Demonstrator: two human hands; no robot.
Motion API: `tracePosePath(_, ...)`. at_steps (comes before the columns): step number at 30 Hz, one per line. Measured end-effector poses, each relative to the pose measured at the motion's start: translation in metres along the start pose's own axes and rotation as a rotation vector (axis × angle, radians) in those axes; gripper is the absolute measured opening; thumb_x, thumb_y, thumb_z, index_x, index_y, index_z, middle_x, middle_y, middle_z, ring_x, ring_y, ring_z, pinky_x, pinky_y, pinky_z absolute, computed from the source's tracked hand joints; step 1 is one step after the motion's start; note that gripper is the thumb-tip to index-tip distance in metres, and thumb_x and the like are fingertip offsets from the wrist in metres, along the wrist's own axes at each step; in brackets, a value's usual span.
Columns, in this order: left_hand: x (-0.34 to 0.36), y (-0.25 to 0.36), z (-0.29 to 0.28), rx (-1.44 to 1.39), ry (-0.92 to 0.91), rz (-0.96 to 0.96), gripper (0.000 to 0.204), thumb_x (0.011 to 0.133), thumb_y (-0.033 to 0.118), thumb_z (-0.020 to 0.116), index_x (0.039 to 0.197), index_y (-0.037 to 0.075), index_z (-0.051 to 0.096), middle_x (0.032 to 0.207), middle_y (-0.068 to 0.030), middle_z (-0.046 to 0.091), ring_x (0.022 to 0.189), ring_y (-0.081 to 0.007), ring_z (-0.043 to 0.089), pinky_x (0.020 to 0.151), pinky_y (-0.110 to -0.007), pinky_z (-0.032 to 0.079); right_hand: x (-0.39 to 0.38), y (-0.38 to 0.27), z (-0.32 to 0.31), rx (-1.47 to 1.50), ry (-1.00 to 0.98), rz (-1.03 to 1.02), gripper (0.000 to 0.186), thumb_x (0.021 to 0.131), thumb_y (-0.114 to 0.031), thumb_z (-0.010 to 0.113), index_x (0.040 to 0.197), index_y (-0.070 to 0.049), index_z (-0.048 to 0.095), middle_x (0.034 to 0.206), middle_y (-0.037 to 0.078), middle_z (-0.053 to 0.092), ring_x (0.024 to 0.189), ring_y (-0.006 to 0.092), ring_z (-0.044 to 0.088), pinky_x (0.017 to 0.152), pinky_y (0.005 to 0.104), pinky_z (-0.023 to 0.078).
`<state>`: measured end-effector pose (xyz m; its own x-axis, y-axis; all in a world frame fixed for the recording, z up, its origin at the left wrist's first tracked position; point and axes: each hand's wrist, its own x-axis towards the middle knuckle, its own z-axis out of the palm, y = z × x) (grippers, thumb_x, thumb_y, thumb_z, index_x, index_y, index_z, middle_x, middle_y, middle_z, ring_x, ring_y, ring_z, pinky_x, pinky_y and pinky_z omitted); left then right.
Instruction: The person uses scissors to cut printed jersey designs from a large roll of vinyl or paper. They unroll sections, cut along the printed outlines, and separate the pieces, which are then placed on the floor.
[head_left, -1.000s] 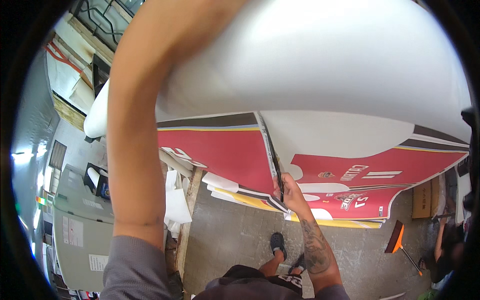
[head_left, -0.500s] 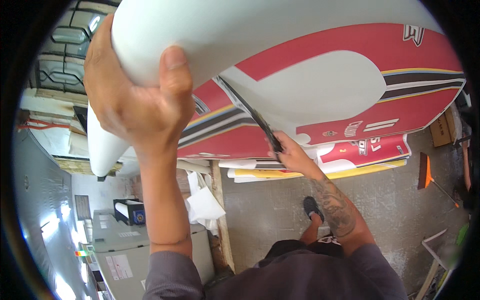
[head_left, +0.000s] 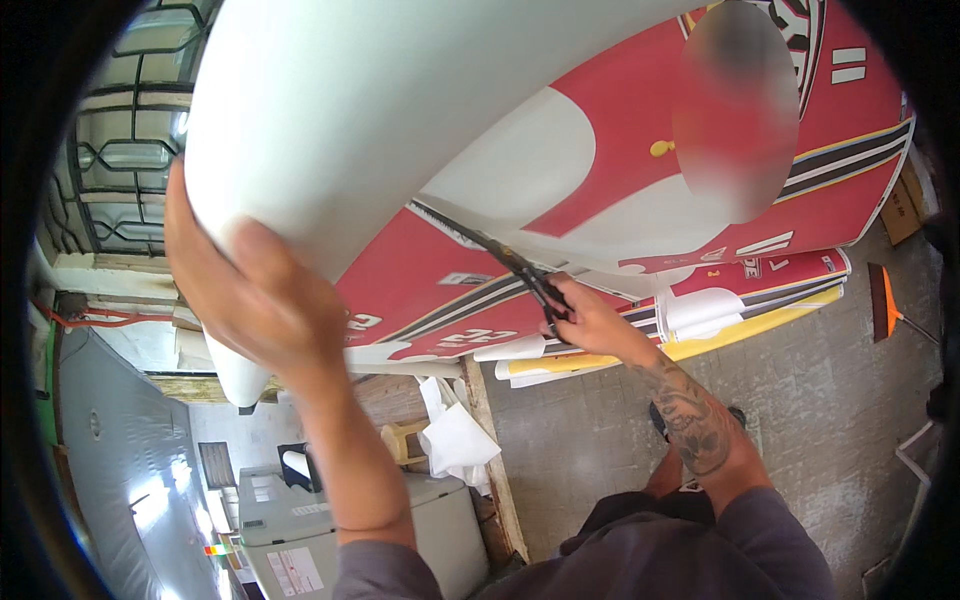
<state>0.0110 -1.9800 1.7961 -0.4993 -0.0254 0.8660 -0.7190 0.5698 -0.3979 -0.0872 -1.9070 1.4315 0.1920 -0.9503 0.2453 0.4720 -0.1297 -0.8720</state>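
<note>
A thick white roll (head_left: 300,130) of sheet material slants across the top left of the head view. My left hand (head_left: 265,300), somewhat blurred, is wrapped over the roll's left end with the thumb on top. From the roll hangs a printed sheet (head_left: 400,285) with red shapes, white patches and black stripes. Black-handled scissors (head_left: 515,265) are in my right hand (head_left: 592,322), fingers in the handles. Their long blades lie at the sheet, tips close to the roll's lower edge. To the right of the blades the sheet parts along a slit.
Below hang more printed sheets, one with a yellow edge (head_left: 740,330). A grey cabinet-like machine (head_left: 370,530) stands lower left, near crumpled white paper (head_left: 460,445). An orange broom (head_left: 882,305) and a cardboard box (head_left: 903,208) are at the right. A metal window grille (head_left: 135,150) is upper left.
The scissors sit lower and slightly left in view, and a different stretch of print shows. My left hand appears lower on the roll. The whole view has also shifted.
</note>
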Motion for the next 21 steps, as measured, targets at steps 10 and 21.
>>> tracePosePath(10, 0.063, -0.043, -0.008, -0.206, -0.474, -0.511, 0.06, 0.097, 0.049, 0.045, 0.11, -0.006, 0.067, 0.107, -0.0183, 0.069, 0.099, -0.0239, 0.064, 0.081, -0.037, 0.048, 0.009, -0.008, 0.004, -0.025, 0.068, 0.053, 0.043, 0.083, 0.001, 0.068, 0.122, 0.0, 0.051, 0.088, 0.006, 0.049, 0.082, 0.0142, 0.049, 0.072, 0.0307, 0.045)
tracePosePath(21, -0.004, 0.025, 0.0, 0.131, 0.005, 0.108, 0.074, 0.096, 0.055, 0.046, 0.137, -0.007, 0.047, 0.132, -0.0242, 0.054, 0.112, -0.038, 0.058, 0.094, -0.047, 0.046, -0.019, 0.027, -0.013, 0.002, 0.073, -0.055, 0.05, 0.081, 0.006, 0.062, 0.129, -0.002, 0.048, 0.097, 0.006, 0.052, 0.09, 0.0154, 0.052, 0.08, 0.0302, 0.047)
